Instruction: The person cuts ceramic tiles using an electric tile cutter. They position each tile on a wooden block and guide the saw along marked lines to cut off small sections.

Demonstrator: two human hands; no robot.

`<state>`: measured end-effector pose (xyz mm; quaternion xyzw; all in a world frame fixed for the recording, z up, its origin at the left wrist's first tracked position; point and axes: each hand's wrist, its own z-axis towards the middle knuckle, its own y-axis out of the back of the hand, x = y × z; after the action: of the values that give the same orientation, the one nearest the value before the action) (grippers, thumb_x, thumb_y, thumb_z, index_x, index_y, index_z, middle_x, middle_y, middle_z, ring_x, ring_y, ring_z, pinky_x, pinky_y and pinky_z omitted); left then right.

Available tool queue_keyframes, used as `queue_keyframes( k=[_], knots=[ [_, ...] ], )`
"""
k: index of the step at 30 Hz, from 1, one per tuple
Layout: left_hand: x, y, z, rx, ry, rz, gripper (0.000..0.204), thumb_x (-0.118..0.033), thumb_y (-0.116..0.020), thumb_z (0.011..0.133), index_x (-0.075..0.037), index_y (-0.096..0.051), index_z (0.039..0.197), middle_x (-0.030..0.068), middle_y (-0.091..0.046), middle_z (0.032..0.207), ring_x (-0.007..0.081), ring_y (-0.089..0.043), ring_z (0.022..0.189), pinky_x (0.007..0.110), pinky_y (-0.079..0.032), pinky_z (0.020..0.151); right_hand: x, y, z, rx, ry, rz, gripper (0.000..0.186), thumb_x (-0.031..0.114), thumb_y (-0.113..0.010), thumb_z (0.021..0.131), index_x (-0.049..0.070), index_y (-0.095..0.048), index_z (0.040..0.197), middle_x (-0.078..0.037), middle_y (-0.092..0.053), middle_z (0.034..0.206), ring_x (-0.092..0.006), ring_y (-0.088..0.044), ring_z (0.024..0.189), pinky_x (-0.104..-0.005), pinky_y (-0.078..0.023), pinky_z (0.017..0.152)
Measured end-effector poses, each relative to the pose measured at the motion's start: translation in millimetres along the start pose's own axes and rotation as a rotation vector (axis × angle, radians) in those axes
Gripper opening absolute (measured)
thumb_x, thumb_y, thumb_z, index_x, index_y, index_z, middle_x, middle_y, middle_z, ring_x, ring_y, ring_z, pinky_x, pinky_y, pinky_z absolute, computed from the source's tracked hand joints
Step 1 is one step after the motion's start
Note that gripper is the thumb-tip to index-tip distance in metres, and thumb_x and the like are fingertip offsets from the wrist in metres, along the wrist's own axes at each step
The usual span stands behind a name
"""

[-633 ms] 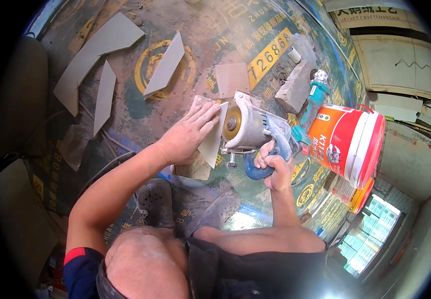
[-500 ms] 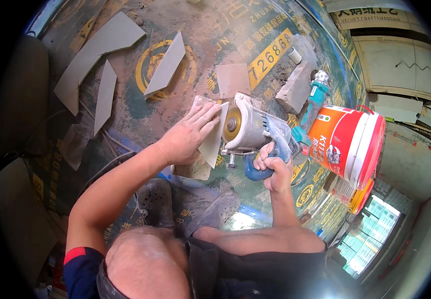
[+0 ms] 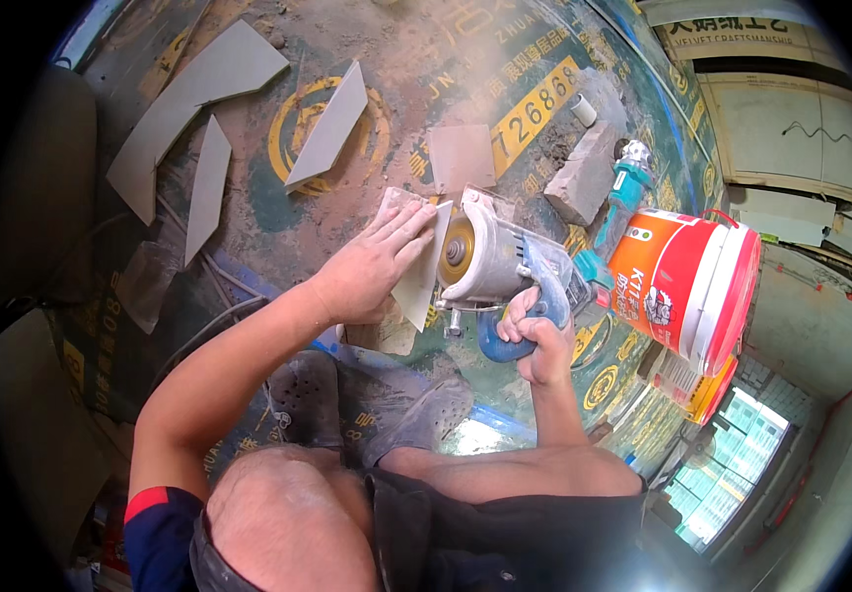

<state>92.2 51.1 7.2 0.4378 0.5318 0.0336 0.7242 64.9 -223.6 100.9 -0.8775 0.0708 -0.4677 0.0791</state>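
My left hand (image 3: 377, 261) lies flat with its fingers stretched out, pressing on a narrow pale tile piece (image 3: 416, 296). Under that piece, a rough block (image 3: 384, 338) shows in part. My right hand (image 3: 536, 340) is wrapped round the blue handle of a handheld tile saw (image 3: 500, 259). The saw's round yellowish blade (image 3: 455, 252) faces left, right beside the tile's edge. Whether blade and tile touch I cannot make out. A square brownish tile offcut (image 3: 461, 158) rests just beyond the saw.
Angular tile pieces, one large (image 3: 194, 104) and two slender (image 3: 329, 128), lie at the far left. A concrete block (image 3: 581, 178), a teal angle grinder (image 3: 623, 202) and an orange-red bucket (image 3: 677, 281) stand to the right. Cables (image 3: 211, 324) run left of my feet. Dust hangs at the far side.
The saw and my right hand have shifted slightly to the left and nearer me. My left hand stays on the tile piece. The dust haze at the far side looks thicker.
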Motion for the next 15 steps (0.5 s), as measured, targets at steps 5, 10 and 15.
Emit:
queue_keyframes(
  k=[5,10,15],
  knots=[
    [-0.3,0.8,0.1,-0.008,-0.003,-0.007,0.09,-0.001,-0.073,0.056,0.007,-0.043,0.141,0.0215,-0.025,0.161,0.0386,-0.021,0.152,0.05,-0.021,0.124,0.8,0.0,-1.6,0.001,-0.009,0.027,0.026,0.005,-0.058,0.071,0.005,-0.051,0.095,-0.008,-0.052,0.08,-0.0163,-0.047,0.062,-0.0347,-0.043,0.063],
    [-0.3,-0.2,0.5,-0.005,-0.005,0.002,0.09,-0.001,-0.073,0.056,0.007,-0.043,0.14,0.0217,-0.025,0.161,0.0387,-0.021,0.152,0.049,-0.021,0.125,0.9,-0.6,-3.6,-0.001,-0.008,0.057,0.024,0.002,-0.057,0.071,0.005,-0.051,0.095,-0.007,-0.052,0.077,-0.0156,-0.047,0.061,-0.0345,-0.044,0.062],
    [-1.2,1.5,0.9,0.002,-0.008,0.0,0.086,-0.001,-0.073,0.055,0.008,-0.045,0.137,0.0224,-0.026,0.161,0.0387,-0.021,0.152,0.049,-0.02,0.125,1.5,-0.2,-4.8,-0.012,-0.021,0.02,0.025,0.005,-0.058,0.069,0.005,-0.05,0.092,-0.008,-0.051,0.078,-0.0163,-0.047,0.06,-0.0345,-0.044,0.062]
  ],
)
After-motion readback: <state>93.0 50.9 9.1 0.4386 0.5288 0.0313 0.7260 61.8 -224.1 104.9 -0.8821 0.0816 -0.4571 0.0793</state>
